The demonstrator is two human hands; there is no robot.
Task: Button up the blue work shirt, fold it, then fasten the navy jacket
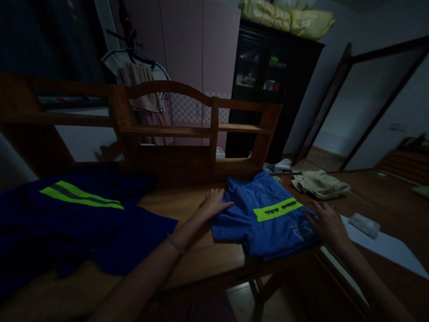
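A folded blue shirt [265, 219] with a yellow-green reflective stripe lies on the wooden table [200, 259]. My left hand [215, 202] rests flat on the shirt's left edge, fingers stretched out. On the shirt's right side my right hand [327, 223] presses down with spread fingers. Neither hand holds anything.
A dark blue garment [75, 217] with a reflective stripe is spread over the table's left. A folded beige garment [319, 184] lies behind the blue shirt. White paper [387, 247] and a small packet [364, 225] sit at right. A wooden shelf rack [201, 132] stands at the back.
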